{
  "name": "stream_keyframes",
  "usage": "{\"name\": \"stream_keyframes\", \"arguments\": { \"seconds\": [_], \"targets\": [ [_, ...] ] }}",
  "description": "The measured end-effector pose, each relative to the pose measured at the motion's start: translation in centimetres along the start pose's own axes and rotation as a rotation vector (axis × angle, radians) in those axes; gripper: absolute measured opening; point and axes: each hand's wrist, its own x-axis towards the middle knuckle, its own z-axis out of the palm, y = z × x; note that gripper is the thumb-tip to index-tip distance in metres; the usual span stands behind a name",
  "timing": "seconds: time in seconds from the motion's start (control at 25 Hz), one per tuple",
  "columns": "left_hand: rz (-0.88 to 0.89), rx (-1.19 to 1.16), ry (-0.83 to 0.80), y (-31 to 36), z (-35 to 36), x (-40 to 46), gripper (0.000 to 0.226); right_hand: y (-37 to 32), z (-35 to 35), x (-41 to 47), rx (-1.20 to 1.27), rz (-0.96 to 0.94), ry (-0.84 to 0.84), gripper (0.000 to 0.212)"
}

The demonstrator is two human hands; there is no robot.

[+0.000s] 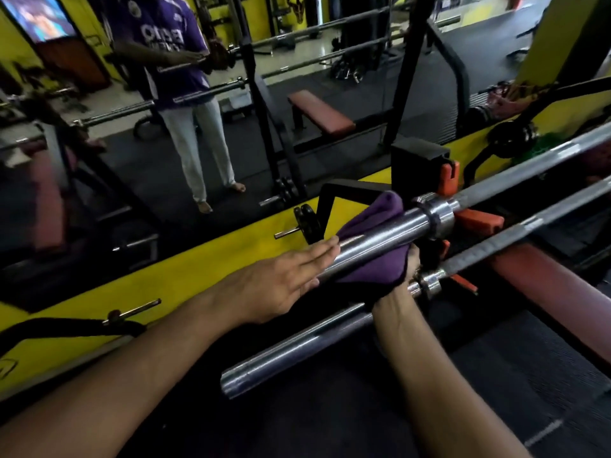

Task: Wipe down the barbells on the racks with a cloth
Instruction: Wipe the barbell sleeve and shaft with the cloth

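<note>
At frame centre, the right hand [401, 285] grips a purple cloth [367, 259] wrapped around the upper barbell's [383, 231] chrome sleeve (1 of 2 racked bars), while the left hand [284, 282] rests flat, fingers straight, against that sleeve.

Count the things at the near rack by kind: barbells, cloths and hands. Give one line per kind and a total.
Barbells: 2, the upper barbell and the lower barbell
Cloths: 1, the purple cloth
Hands: 2, the left hand and the right hand
Total: 5
</note>
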Motion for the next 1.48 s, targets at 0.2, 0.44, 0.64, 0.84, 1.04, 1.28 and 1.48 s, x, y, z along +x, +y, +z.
{"name": "stream_keyframes", "arguments": {
  "seconds": [0.2, 0.44, 0.64, 0.84, 1.04, 1.28, 1.48],
  "targets": [
    [0.029, 0.036, 0.017, -0.6, 0.5, 0.1, 0.058, -0.6, -0.1, -2.1, 0.031, -0.162, -0.032, 0.037],
    [0.037, 0.045, 0.043, -1.1, 0.8, 0.0, 0.058, -1.5, 0.5, -1.3, 0.035, -0.253, -0.028, 0.045],
    [0.026, 0.065, 0.081, -0.4, 0.2, -0.1, 0.061, 1.9, -1.6, -1.6, -0.197, -0.054, -0.189, 0.056],
    [-0.023, 0.172, 0.093, -0.3, 0.1, -3.7, 0.058, -2.8, -1.1, -3.0, -0.053, -0.338, -0.042, 0.036],
    [-0.077, 0.222, 0.135, 0.4, 0.1, -6.5, 0.056, 0.7, -0.1, -1.5, -0.14, -0.168, -0.002, 0.037],
    [-0.517, 0.263, 0.347, 2.1, 2.2, -11.1, 0.057, -0.4, -0.9, -1.4, -0.152, -0.246, -0.035, 0.035],
    [-0.625, 0.394, 0.354, 3.1, 3.3, -11.9, 0.061, 3.0, 0.6, -2.9, -0.211, -0.081, 0.035, 0.041]
  ]
}}
